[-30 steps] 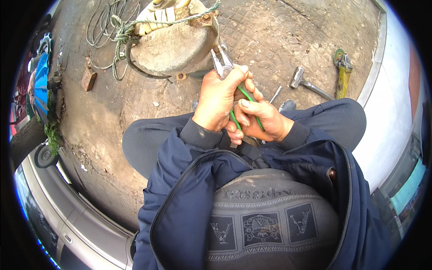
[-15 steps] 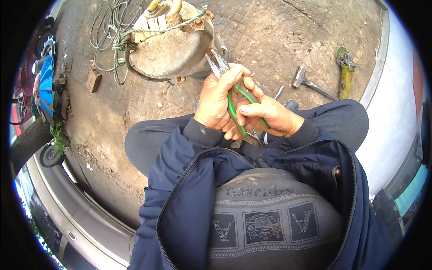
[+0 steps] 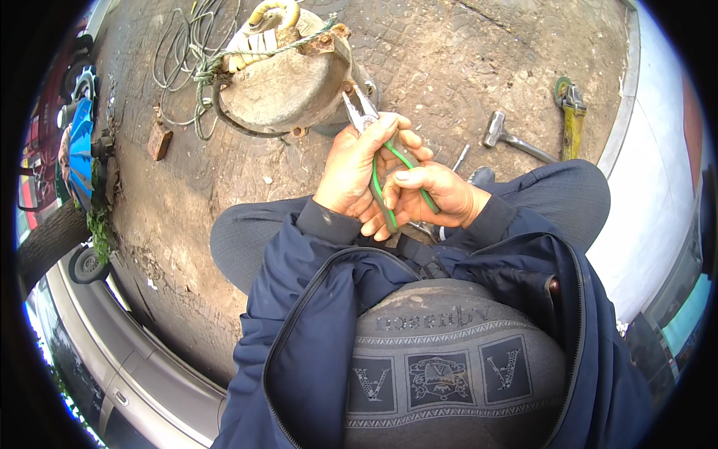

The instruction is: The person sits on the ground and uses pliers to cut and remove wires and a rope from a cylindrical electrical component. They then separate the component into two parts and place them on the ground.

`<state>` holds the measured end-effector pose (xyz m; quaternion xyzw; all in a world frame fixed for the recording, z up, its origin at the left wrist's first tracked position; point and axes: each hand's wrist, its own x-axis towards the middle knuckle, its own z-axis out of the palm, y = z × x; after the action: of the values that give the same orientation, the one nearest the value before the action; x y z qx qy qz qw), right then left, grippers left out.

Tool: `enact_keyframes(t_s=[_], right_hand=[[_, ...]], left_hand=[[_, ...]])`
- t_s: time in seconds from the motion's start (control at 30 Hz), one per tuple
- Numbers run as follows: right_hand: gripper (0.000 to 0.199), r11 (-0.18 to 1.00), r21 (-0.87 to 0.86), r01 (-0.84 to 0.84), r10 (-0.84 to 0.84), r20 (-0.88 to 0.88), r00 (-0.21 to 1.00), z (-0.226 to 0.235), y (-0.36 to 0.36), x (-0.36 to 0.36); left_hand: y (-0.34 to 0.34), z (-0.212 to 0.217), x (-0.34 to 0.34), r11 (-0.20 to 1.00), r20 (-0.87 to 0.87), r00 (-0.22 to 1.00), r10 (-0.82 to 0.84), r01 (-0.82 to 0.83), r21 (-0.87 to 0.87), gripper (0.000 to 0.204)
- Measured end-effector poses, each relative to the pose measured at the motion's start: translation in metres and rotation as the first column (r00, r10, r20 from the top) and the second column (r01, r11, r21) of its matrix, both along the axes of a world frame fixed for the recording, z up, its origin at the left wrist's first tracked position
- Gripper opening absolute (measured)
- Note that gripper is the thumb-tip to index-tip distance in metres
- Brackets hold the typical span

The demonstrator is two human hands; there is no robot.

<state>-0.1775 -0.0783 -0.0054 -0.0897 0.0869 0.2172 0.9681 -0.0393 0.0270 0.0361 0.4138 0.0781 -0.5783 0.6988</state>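
A pair of pliers with dark and green handles is held over my crossed legs. The metal jaws stand apart and point away from me. My left hand is closed around the pliers just below the joint. My right hand grips the handles from the right, its thumb across them; the handles are spread. Just beyond the jaws sits a round, dirty grey metal housing with rusty bolt lugs, a green rope over it and a pale yellow looped hose or cable on top. I cannot tell whether the jaws touch it.
To the right lie a hammer and a yellow angle grinder, with a thin metal rod by my right leg. A brick and coiled cord lie left. A parked car stands at lower left.
The pliers' jaws and handles have spread wider apart. Both hands have shifted slightly left and remain on the pliers.
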Motion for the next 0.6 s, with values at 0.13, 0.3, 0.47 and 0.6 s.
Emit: enact_keyframes(t_s=[0.13,0.3,0.47,0.6], right_hand=[[0.039,0.999,-0.054,0.011,-0.014,-0.047,0.999,0.001,0.0,0.001],[0.038,0.998,-0.058,0.039,-0.041,-0.023,0.999,0.006,-0.001,0.003],[0.033,0.991,0.006,0.131,-0.13,-0.072,0.989,0.017,0.013,0.006],[0.031,0.94,-0.29,0.181,-0.208,-0.065,0.976,0.021,0.02,0.009]], left_hand=[[0.0,-0.001,0.001,1.0,-0.039,0.999,0.031,-0.031,-0.001,0.027],[-0.004,0.004,0.001,1.0,-0.032,0.999,0.027,-0.027,0.013,0.031],[-0.002,0.004,0.011,0.994,-0.002,0.995,-0.101,0.101,0.046,0.032],[0.0,-0.012,0.014,0.984,0.04,0.993,-0.111,0.115,-0.133,0.027]])
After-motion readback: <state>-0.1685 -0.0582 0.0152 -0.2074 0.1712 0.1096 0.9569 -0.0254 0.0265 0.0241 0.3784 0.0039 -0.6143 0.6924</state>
